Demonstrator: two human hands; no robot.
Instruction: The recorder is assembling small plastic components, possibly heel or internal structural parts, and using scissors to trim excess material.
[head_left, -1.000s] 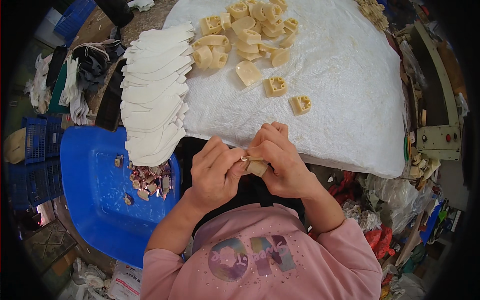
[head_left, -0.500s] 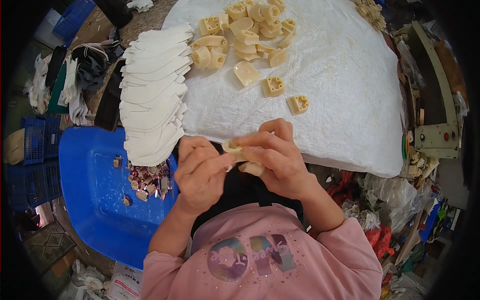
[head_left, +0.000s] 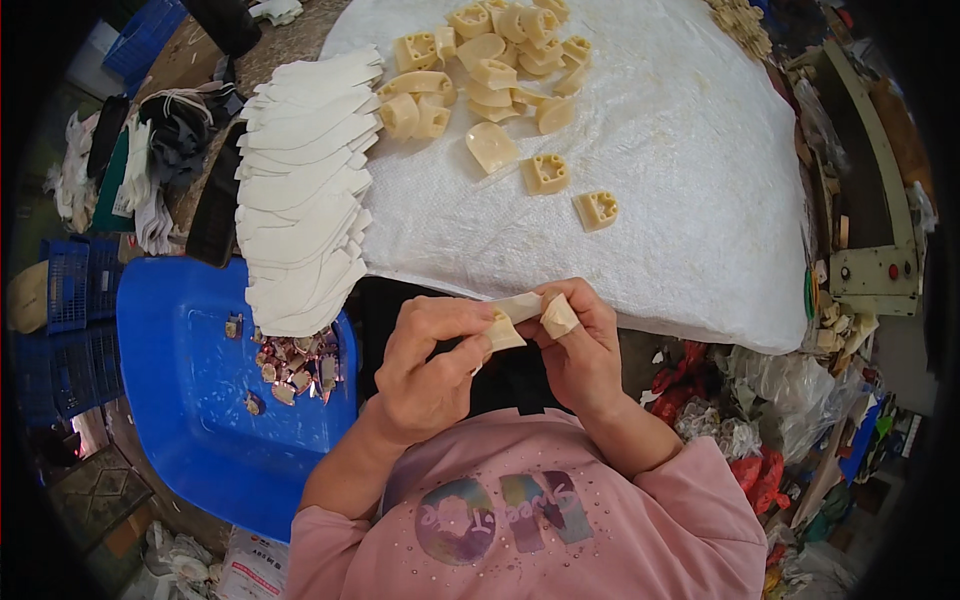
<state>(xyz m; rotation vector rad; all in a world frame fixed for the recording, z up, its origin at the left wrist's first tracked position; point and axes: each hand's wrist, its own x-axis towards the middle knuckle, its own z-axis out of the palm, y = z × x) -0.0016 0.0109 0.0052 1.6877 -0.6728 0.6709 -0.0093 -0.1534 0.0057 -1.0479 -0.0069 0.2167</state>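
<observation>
My left hand (head_left: 435,355) pinches a small beige plastic shoe heel (head_left: 503,334) between thumb and fingers. A white strip of sheet material (head_left: 517,306) stretches from the heel across to my right hand (head_left: 582,350), whose fingertips are closed on its far end. Something beige, which looks like a wrap (head_left: 559,317), covers my right thumb. Beyond my hands, a pile of beige heels (head_left: 500,60) lies on a white woven sack surface (head_left: 690,190), with a few loose ones nearer. A fanned stack of white cut pieces (head_left: 305,190) lies to the left.
At left, a blue tub (head_left: 190,400) holds several small shiny purplish pieces (head_left: 295,362). Blue crates (head_left: 70,285) stand farther left. On the right are a greenish metal machine frame (head_left: 880,200) and crumpled plastic bags (head_left: 780,390).
My hands have moved slightly lower and farther apart. The white strip now shows stretched between them, and the heel is visible at my left fingertips.
</observation>
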